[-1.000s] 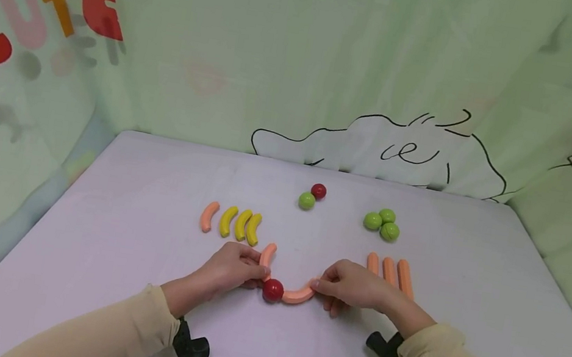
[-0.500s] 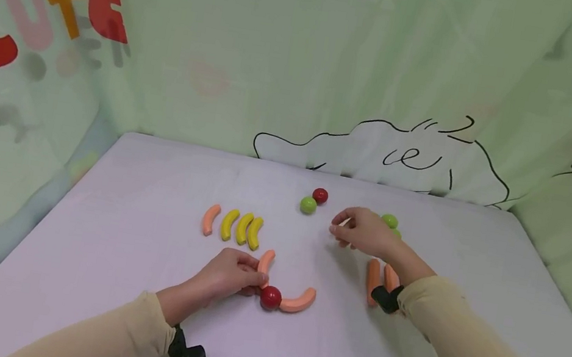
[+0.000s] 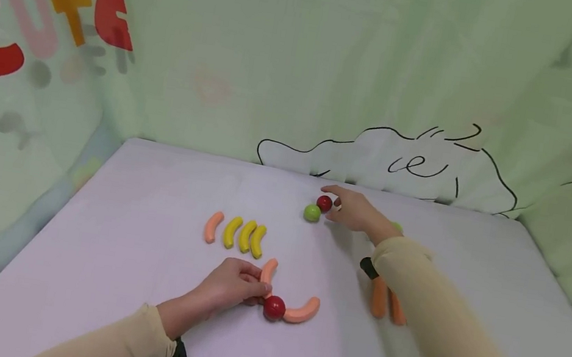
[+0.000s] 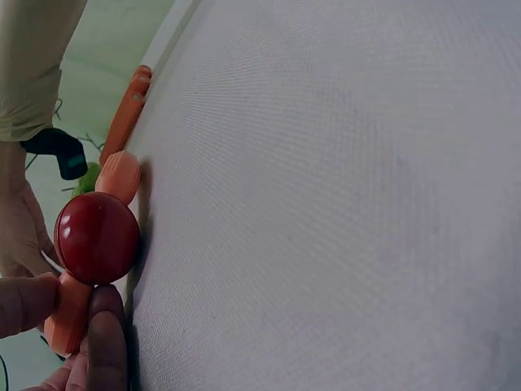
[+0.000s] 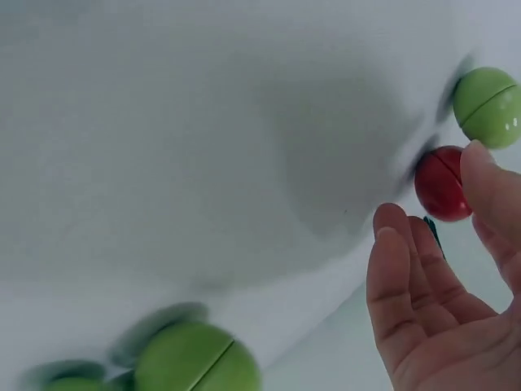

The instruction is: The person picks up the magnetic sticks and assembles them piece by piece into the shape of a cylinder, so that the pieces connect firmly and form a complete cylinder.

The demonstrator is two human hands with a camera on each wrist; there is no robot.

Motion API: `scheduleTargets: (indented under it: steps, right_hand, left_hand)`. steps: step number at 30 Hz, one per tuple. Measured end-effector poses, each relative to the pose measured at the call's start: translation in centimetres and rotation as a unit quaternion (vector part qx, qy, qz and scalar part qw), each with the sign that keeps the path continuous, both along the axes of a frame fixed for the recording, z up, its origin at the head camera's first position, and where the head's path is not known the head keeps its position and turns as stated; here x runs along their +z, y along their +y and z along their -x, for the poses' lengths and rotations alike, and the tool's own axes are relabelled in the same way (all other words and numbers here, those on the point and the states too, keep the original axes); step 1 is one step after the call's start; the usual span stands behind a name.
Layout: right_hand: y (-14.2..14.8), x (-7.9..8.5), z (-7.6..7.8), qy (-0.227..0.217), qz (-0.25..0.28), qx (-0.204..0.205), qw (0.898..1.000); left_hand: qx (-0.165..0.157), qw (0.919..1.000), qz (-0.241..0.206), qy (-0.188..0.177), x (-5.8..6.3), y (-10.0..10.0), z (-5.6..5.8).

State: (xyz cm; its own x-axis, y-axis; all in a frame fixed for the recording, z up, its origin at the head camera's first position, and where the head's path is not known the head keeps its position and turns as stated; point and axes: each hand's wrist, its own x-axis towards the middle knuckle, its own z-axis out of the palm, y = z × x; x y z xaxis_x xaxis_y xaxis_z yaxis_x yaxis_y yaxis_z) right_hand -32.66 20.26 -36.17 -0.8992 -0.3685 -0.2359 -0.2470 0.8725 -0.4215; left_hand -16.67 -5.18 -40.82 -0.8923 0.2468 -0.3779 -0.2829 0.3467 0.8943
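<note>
My left hand (image 3: 232, 281) pinches a curved salmon-pink sausage-like piece (image 3: 268, 273) between thumb and fingers. A glossy red ball (image 3: 274, 308) touches its lower end, also seen in the left wrist view as a red ball (image 4: 98, 238). From the ball's right side another curved pink piece (image 3: 302, 310) extends. Toward the back, my right hand (image 3: 353, 209) reaches beside a second red ball (image 3: 323, 203), which sits against a green ball (image 3: 311, 212). In the right wrist view its fingers are spread around the red ball (image 5: 442, 184), without a visible grip.
Left of centre lie a curved pink piece (image 3: 213, 227) and several yellow banana-shaped pieces (image 3: 245, 236). Straight orange sticks (image 3: 380, 297) lie partly under the right forearm. More green balls (image 5: 195, 358) are largely hidden behind the right arm. A green printed curtain (image 3: 215, 57) surrounds the table.
My right hand has left the right-hand curved piece and moved up and away to the back red ball, its fingers spreading. My left hand has stayed on its curved piece.
</note>
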Motion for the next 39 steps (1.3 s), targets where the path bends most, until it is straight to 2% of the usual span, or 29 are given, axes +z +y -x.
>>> scheduleTargets:
  steps: [9, 13, 16, 21, 25, 29, 33, 39]
  right_hand:
    - [0.1, -1.4, 0.9, 0.021, -0.035, -0.025, 0.999]
    - [0.3, -1.5, 0.7, 0.029, -0.042, -0.039, 0.998]
    - [0.5, -1.0, -0.1, 0.037, -0.044, -0.055, 0.997]
    - [0.8, 1.0, -2.7, 0.055, -0.029, -0.06, 0.996]
    - [1.3, 1.7, -5.6, 0.033, -0.017, -0.041, 0.998]
    - [2.2, 0.7, -8.5, -0.009, 0.006, -0.017, 1.0]
    - [2.9, -0.3, -10.8, -0.016, 0.028, 0.023, 0.999]
    - [2.7, -1.1, -12.7, -0.014, 0.06, 0.071, 0.996]
  left_hand:
    - [-0.004, 0.9999, -0.01, 0.003, -0.2, 0.7, -0.5]
    - [-0.004, 1.0, -0.009, 0.001, -0.2, 0.7, -0.6]
    - [-0.008, 1.0, -0.003, 0.001, -0.1, 0.7, -0.7]
    - [-0.013, 0.9998, 0.015, 0.007, 0.3, 0.4, -0.4]
    - [-0.012, 0.9997, 0.021, 0.006, 0.7, 0.2, -0.2]
    - [-0.013, 0.9997, 0.021, 0.005, 0.8, 0.1, -0.1]
    - [-0.012, 0.9997, 0.02, 0.003, 0.7, 0.2, 0.0]
    - [-0.007, 0.9998, 0.02, 0.0, 0.4, 0.4, 0.0]
